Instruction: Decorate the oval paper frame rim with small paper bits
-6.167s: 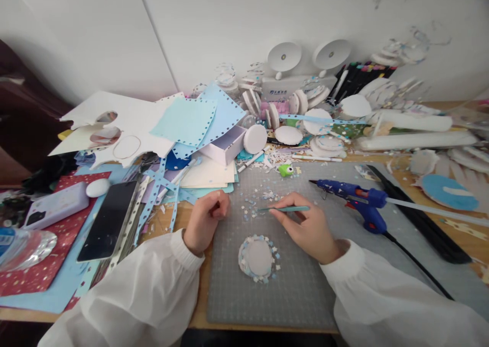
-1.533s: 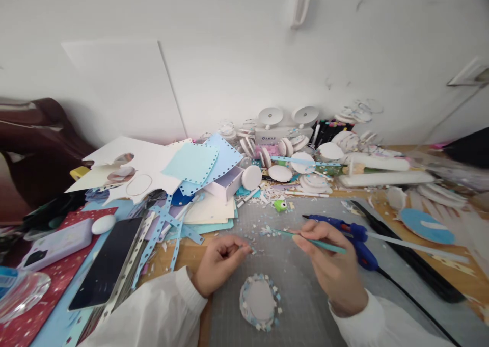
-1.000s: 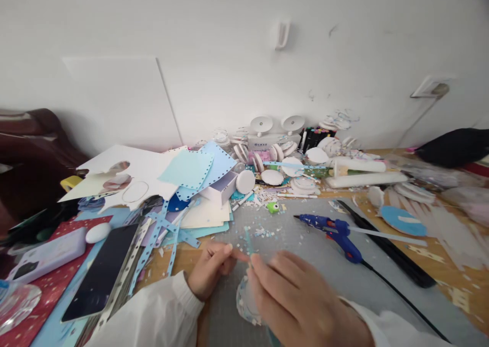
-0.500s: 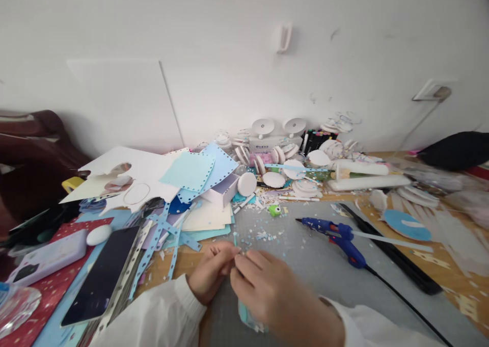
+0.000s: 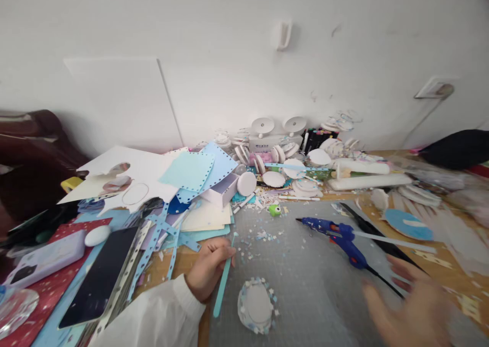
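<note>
My left hand (image 5: 212, 268) is closed on a thin teal strip (image 5: 224, 283), which slants down from the fingertips over the grey mat (image 5: 305, 270). Right of the strip, a round white piece (image 5: 257, 303) edged with small white and blue stars lies on the mat. My right hand (image 5: 410, 301), blurred, is at the lower right with its fingers apart and nothing between them. Just beyond its fingers are the cord and body of a blue glue gun (image 5: 349, 247), with a clear glue stick in its back.
A phone (image 5: 101, 275) and papers (image 5: 187, 171) lie on the left. White round pieces (image 5: 274, 179) and scraps crowd the back. A black bar (image 5: 374, 230) lies behind the glue gun; a green eyed piece (image 5: 274, 210) sits at the mat's back edge.
My right hand has left my left hand and moved far right, its fingers now spread. The teal strip and the star-edged round piece have come into full view.
</note>
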{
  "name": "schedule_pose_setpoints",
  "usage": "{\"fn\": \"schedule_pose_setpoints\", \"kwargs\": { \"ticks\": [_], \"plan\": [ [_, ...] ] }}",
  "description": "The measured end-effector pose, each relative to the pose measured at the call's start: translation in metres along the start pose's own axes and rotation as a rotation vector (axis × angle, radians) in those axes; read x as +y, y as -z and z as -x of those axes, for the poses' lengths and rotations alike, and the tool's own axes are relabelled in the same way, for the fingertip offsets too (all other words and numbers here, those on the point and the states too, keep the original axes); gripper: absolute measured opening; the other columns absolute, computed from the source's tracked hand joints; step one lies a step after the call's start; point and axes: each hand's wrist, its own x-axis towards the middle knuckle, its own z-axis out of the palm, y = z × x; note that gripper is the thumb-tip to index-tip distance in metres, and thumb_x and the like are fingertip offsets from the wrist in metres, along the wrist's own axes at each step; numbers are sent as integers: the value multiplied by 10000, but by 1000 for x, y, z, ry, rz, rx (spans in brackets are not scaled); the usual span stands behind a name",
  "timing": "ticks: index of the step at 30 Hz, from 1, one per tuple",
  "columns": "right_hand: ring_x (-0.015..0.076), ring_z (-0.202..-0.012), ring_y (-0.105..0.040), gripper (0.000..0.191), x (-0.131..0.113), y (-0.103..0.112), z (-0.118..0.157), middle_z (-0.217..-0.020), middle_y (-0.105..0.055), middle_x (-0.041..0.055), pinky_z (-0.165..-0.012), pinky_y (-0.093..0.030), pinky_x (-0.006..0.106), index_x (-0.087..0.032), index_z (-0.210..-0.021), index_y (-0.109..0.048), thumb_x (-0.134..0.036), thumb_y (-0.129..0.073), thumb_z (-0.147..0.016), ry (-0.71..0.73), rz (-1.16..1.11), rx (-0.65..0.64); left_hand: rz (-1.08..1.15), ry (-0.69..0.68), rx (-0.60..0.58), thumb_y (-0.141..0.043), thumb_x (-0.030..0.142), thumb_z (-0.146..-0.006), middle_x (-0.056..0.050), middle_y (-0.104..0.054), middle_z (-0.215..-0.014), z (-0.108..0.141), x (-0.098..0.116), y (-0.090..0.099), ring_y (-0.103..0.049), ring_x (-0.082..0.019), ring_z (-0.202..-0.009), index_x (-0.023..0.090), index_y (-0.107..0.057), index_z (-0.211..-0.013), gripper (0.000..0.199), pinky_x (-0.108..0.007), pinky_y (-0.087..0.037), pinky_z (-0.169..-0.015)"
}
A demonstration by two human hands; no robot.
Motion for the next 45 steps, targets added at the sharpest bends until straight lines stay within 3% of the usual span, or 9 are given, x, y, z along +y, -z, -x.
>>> {"fn": "schedule_pose_setpoints", "kwargs": {
  "ticks": [4,11,14,18,22,26,31,36,45],
  "plan": [
    [362,-881,-556,486,-30,-30,-26,-961,-575,206,-759,-469,489,-24,-1105,-486,-366,-462,-761,216,200,-60,-61,-16,9,-622,312,-605,49,-333,-381,2,1,-1,-285,-65,-396,131,-530,-420,274,-215,-190,-428],
    [312,-719,-573,282,-9,-59,-37,-725,-578,165,-674,-478,427,-77,-836,-538,-336,-459,-758,248,307,-198,-182,-13,-66,-624,333,-626,56,-303,-383,0,-1,0,-259,-62,-387,126,-540,-426,300,-218,-166,-415],
    [301,-700,-595,311,-18,-56,-47,-728,-600,162,-637,-481,398,-94,-865,-524,-376,-507,-735,130,224,-247,-227,-42,-105,-634,344,-635,44,-347,-399,-1,-4,2,-289,-64,-401,118,-553,-440,309,-214,-190,-422],
    [276,-625,-622,477,-51,-43,-67,-694,-640,105,-535,-463,349,-139,-953,-521,-491,-623,-648,-74,59,-254,-306,-55,-160,-627,341,-653,31,-391,-408,-2,-6,4,-305,-63,-401,110,-566,-456,310,-210,-200,-420],
    [210,-464,-578,294,-88,-43,-74,-514,-589,24,-462,-429,301,-195,-732,-531,-446,-639,-625,-35,-172,-254,-370,-48,-198,-619,341,-661,30,-396,-412,-2,-3,3,-310,-61,-402,115,-538,-450,320,-203,-210,-417],
    [146,-371,-533,181,-111,-56,-59,-448,-560,-22,-401,-410,243,-210,-641,-491,-338,-619,-643,21,-388,-297,-409,-34,-242,-614,384,-680,16,-428,-432,-2,0,2,-348,-68,-410,117,-527,-456,359,-204,-232,-419],
    [124,-344,-514,137,-110,-64,-40,-429,-543,-39,-359,-381,213,-209,-623,-479,-280,-593,-652,148,-435,-263,-491,-65,-309,-601,443,-718,15,-406,-445,-2,-1,2,-346,-67,-430,123,-484,-438,441,-208,-223,-430],
    [108,-330,-483,166,-107,-64,-39,-422,-515,-48,-352,-370,206,-211,-601,-463,-276,-592,-682,202,-439,-171,-496,-72,-315,-588,484,-734,15,-404,-454,-3,-2,2,-327,-64,-434,130,-460,-445,474,-212,-223,-431],
    [119,-344,-480,205,-100,-65,-38,-417,-505,-43,-375,-371,228,-220,-573,-441,-309,-595,-674,179,-378,-134,-527,-81,-326,-590,450,-733,31,-364,-449,-3,1,0,-310,-62,-439,134,-449,-447,449,-208,-216,-430]
  ]
}}
